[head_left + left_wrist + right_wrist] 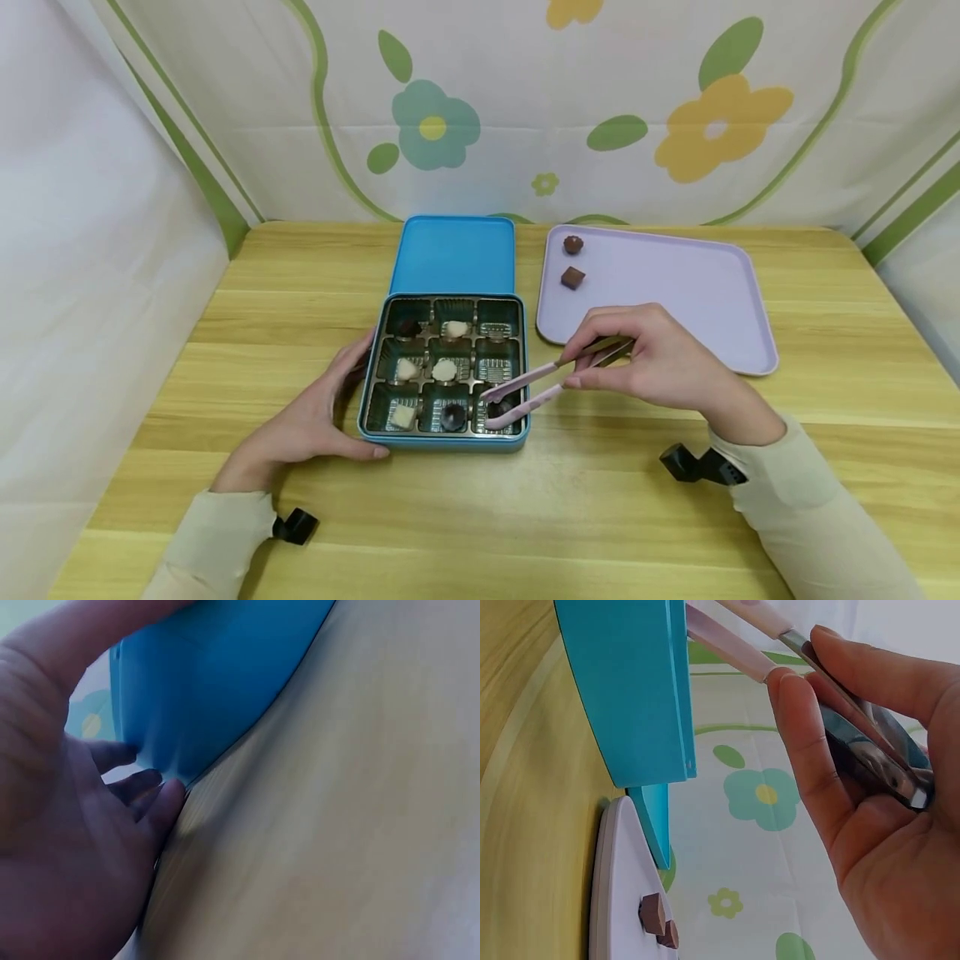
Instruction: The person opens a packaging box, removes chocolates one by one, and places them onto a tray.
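Note:
A blue tin (pixel 442 444) with a gold divided insert holds white and dark chocolates, one per filled compartment. My left hand (pixel 311 421) holds the tin's near left corner, thumb along the front and fingers against the left side, also seen in the left wrist view on the blue wall (pixel 210 682). My right hand (pixel 648 358) grips metal tongs with pink tips (pixel 525 408). The tips reach into the front right compartment, one on either side of a dark chocolate (pixel 500 408); whether they touch it, I cannot tell.
The tin's blue lid (pixel 453 254) lies behind it. At the right is a lilac tray (pixel 675 292) bearing a round brown chocolate (pixel 573 244) and a square one (pixel 573 277) near its left edge. A flowered curtain (pixel 525 100) hangs behind the wooden table (pixel 600 517).

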`<state>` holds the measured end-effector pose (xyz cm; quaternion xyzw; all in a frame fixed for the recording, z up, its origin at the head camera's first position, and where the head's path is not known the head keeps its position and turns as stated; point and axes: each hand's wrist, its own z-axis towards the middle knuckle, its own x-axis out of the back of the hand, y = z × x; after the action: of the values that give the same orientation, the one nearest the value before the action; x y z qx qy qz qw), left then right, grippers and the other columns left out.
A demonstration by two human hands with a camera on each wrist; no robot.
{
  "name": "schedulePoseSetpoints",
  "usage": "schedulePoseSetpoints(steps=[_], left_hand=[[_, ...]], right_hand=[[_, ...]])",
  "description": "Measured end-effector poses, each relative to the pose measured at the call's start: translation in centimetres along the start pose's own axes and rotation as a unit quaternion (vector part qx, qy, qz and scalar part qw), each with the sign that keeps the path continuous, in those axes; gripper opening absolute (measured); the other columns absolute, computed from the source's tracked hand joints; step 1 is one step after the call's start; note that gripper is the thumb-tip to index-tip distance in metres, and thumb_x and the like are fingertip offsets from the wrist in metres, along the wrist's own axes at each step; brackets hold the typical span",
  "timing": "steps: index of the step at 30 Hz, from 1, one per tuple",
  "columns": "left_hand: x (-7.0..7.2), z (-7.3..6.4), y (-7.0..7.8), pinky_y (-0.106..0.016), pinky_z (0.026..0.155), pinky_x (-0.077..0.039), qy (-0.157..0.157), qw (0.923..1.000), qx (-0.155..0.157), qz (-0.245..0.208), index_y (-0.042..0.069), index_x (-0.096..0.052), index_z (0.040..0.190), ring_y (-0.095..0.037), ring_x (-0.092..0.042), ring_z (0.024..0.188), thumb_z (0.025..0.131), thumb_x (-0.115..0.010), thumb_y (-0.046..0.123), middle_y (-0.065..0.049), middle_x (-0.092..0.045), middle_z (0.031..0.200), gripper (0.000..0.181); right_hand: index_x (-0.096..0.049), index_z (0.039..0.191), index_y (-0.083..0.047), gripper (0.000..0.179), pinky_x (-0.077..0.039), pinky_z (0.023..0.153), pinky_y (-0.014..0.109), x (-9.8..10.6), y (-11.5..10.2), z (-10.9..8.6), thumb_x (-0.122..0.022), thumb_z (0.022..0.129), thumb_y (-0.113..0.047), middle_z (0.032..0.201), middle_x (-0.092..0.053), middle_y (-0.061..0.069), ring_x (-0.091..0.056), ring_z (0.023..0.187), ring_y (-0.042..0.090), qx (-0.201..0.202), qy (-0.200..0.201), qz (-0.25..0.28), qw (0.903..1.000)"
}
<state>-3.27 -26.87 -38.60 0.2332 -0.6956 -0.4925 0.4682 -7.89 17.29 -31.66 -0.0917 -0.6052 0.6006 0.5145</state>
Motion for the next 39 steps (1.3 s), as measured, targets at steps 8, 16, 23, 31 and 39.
schedulePoseSetpoints(steps=[8,16,23,31,39], left_hand=[[1.6,0.0,-0.7,-0.009,0.124,-0.026,-0.032,0.9946,-0.064,-0.076,0.017,-0.010,0.175,0.002,-0.032,0.156,0.070,-0.094,-0.010,-0.017,-0.010,0.182,0.138],[1.7,0.1,-0.8,-0.009,0.123,-0.028,-0.032,0.9949,-0.059,-0.076,0.016,-0.011,0.175,0.002,-0.034,0.154,0.071,-0.094,-0.010,-0.022,-0.014,0.180,0.136],[1.5,0.2,-0.8,-0.009,0.124,-0.027,-0.031,0.9948,-0.056,-0.080,0.016,-0.011,0.175,0.004,-0.033,0.154,0.071,-0.094,-0.009,-0.023,-0.012,0.180,0.135],[1.4,0.4,-0.9,-0.010,0.124,-0.028,-0.033,0.9942,-0.063,-0.081,0.016,-0.011,0.175,0.001,-0.034,0.155,0.071,-0.094,-0.010,-0.021,-0.015,0.180,0.135],[1.1,0.3,-0.9,-0.010,0.124,-0.029,-0.032,0.9946,-0.059,-0.079,0.017,-0.012,0.175,0.001,-0.035,0.154,0.072,-0.094,-0.008,-0.021,-0.017,0.179,0.134]], right_hand=[[-0.081,0.099,-0.018,0.025,-0.065,0.070,0.025,-0.6,-1.8,1.2,-0.090,0.084,-0.001,0.090,-0.074,-0.007,-0.074,0.077,0.004,0.068,-0.015,-0.027,0.9972],[-0.079,0.099,-0.018,0.020,-0.065,0.073,0.024,-1.1,-3.5,2.6,-0.089,0.087,-0.005,0.092,-0.071,-0.008,-0.073,0.081,-0.001,0.038,-0.078,-0.068,0.9939],[-0.081,0.096,-0.017,0.014,-0.064,0.073,0.024,-1.5,-2.9,3.0,-0.087,0.089,-0.006,0.089,-0.071,-0.011,-0.072,0.080,-0.001,0.030,-0.090,-0.081,0.9922],[-0.081,0.093,-0.021,0.017,-0.061,0.069,0.025,-0.9,-1.9,2.7,-0.088,0.088,-0.007,0.087,-0.073,-0.015,-0.070,0.077,-0.001,0.060,-0.052,-0.082,0.9934],[-0.082,0.089,-0.028,0.020,-0.046,0.058,0.022,-0.2,-1.0,2.0,-0.090,0.087,-0.010,0.085,-0.074,-0.018,-0.062,0.069,0.005,0.028,-0.025,-0.069,0.9969]])
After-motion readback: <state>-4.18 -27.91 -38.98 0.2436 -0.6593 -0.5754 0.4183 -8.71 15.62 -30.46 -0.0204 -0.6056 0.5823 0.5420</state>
